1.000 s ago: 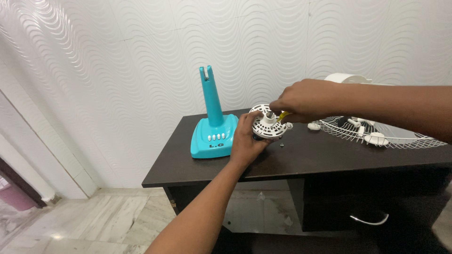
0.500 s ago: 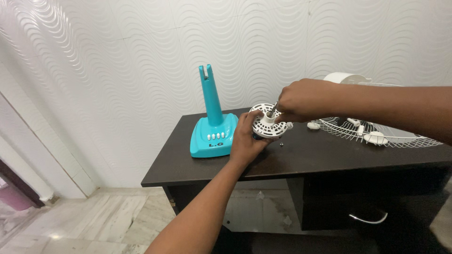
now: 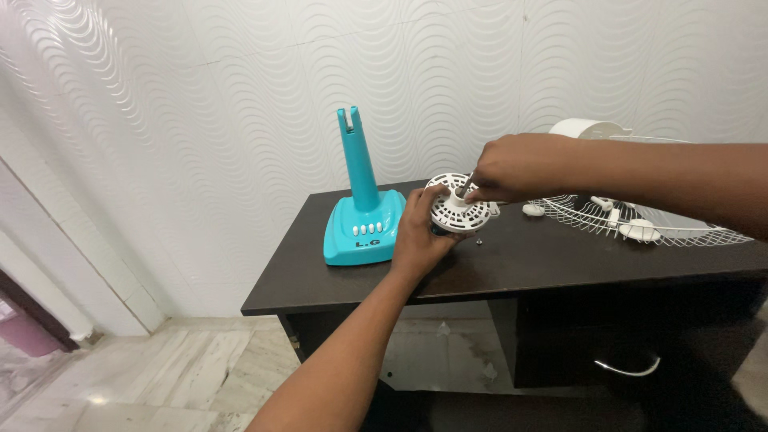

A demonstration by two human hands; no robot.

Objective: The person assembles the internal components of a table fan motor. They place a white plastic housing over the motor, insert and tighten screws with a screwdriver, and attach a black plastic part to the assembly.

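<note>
Standing at the far left of the dark table was a turquoise fan base, its column upright and its row of white buttons facing me. Just right of it, my left hand was closed around the edge of the white vented motor cover, holding it tilted above the table's surface, forearm reaching up from below. My right hand came in from the right, fingers pinched on a thin screwdriver whose tip met the cover's centre hub. Farther right, a white wire fan guard lay flat, holding small white parts.
</note>
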